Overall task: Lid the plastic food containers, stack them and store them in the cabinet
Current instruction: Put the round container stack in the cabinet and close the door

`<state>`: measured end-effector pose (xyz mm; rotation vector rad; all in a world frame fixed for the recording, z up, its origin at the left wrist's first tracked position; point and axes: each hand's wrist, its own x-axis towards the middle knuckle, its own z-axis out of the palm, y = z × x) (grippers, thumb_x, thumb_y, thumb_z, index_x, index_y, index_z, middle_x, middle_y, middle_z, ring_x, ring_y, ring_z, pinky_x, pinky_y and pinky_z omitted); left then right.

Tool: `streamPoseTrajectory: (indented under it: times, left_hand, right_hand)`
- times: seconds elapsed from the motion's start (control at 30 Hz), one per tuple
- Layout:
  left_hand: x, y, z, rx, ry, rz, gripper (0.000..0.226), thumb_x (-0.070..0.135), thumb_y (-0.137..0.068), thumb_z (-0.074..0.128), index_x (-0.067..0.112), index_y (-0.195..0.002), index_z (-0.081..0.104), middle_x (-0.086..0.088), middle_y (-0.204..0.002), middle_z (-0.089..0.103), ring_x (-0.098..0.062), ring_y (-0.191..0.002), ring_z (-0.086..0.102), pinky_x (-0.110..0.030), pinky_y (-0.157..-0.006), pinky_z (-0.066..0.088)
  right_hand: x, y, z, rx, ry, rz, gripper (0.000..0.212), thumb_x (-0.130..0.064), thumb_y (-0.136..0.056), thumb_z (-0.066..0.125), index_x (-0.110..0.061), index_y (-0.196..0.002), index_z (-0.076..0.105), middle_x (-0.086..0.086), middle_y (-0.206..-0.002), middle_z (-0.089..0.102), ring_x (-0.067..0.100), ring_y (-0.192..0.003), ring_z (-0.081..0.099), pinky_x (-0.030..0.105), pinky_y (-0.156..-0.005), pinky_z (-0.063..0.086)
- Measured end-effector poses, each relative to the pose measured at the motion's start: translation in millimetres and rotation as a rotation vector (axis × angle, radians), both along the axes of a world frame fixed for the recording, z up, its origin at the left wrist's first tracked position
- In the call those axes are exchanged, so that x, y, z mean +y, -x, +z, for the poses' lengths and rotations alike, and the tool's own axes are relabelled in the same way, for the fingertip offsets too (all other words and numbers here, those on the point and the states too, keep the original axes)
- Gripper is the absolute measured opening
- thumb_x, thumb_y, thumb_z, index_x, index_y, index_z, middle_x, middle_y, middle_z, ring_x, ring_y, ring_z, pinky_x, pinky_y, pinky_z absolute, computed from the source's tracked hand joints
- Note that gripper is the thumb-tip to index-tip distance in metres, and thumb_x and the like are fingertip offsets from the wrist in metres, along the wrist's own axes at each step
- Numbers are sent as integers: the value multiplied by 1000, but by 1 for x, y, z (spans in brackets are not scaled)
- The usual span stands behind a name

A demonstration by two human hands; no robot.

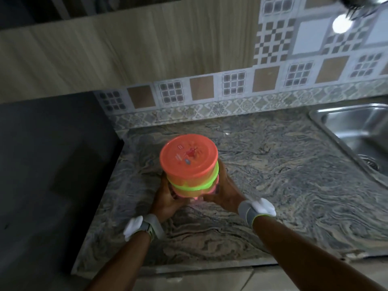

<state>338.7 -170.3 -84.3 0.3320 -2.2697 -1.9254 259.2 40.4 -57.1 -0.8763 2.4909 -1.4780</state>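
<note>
1. Two hands carry the load in the head view: the left hand (pixel 165 198) and the right hand (pixel 223 192) are curled round the base of the stack of containers (pixel 189 169) from opposite sides, fingers wrapped under and about the lowest tub, so the stack sits between the palms and above the wrists.

2. From these hands upward, the stack shows an orange lid (pixel 188 156) on top, a green band beneath it and a further orange-pink tub lowest — all lidded and nested, so the step in hand looks to be the carry to storage.

3. Whether the stack is lifted off the countertop (pixel 273 185) or just touching it is hard to say; the frame is dim and blurred, though a faint glow under the base suggests a small gap.

4. To do this well, keep both grips low and even, palms pressing inward, so the upper tubs cannot slide on the lids below them.

5. Keep the stack upright while it rises; a tilt toward either hand would let the top tub shift.

6. Beyond the fingertips and above hangs a wooden cabinet (pixel 105 59) — the likely destination; to the right of the right hand lies the sink (pixel 357 131), which the path should avoid.

7. Free one hand only if a door must be opened, and then set the stack down first.
</note>
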Motion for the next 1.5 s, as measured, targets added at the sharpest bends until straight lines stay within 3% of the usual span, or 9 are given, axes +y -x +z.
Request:
streamPoseTrajectory:
  times: [0.13,0.3,0.5,0.7,0.83,0.97,1.07,1.27,1.5]
  left_hand:
    - [40,10,10,-19,20,-16,131,46,-37,100,45,-144,24,-14,-150,44,-33,-136,48,-58,-109,43]
    - [93,31,24,-42,74,-38,141,61,-30,95,31,-149,26,-1,-138,55,-27,-127,57,-58,-104,49]
    - [143,64,52,50,69,-94,120,42,-34,103,59,-134,37,5,-130,62,-28,-120,61,-64,-93,53]
    - [214,104,143,182,181,-165,113,49,-44,98,67,-133,31,28,-130,59,-4,-121,61,-25,-90,58]
    - [241,113,200,254,164,-197,119,49,-43,99,67,-135,26,22,-135,57,-1,-120,60,-31,-95,57]
    - [264,122,269,342,245,-224,136,30,-54,99,59,-148,4,-2,-138,58,-18,-126,59,-25,-91,56]
    - [270,123,311,356,336,-218,147,47,-49,98,66,-143,-13,12,-127,61,-4,-117,62,-16,-87,51]
    - [274,123,386,387,436,-160,142,64,-39,95,77,-134,-9,36,-86,70,9,-91,71,-29,-84,60]
    - [290,98,486,548,458,-106,135,61,-42,95,62,-146,9,23,-109,69,-8,-99,73,-41,-85,62]
  right_hand:
    - [40,2,7,35,1,-29,133,-61,-61,83,-29,-154,-6,-5,-158,23,11,-144,29,42,-113,37]
    - [99,14,24,-5,8,-61,112,-34,-76,83,-24,-154,3,0,-155,29,14,-142,33,31,-114,34]
    - [167,26,71,98,-7,-67,113,-24,-71,88,-14,-151,8,3,-152,33,11,-139,33,26,-114,31]
    - [237,54,154,169,40,-115,110,0,-75,82,9,-149,0,18,-159,15,26,-149,18,36,-121,20]
    - [267,54,207,255,24,-54,141,-21,-64,93,-5,-152,-17,-4,-155,22,-2,-141,21,2,-110,17]
    - [293,60,270,304,-20,-78,147,-43,-61,90,-31,-150,-26,1,-149,46,19,-130,51,30,-107,41]
    - [304,63,304,358,-34,-101,147,-49,-59,89,-42,-147,-29,4,-143,53,26,-117,63,37,-97,50]
    - [323,58,380,383,-32,-69,145,-48,-62,89,-53,-139,-35,5,-139,58,26,-113,65,40,-95,53]
    - [336,46,479,456,-32,-19,142,-43,-65,88,-44,-146,-29,-2,-150,42,14,-130,48,28,-105,43]
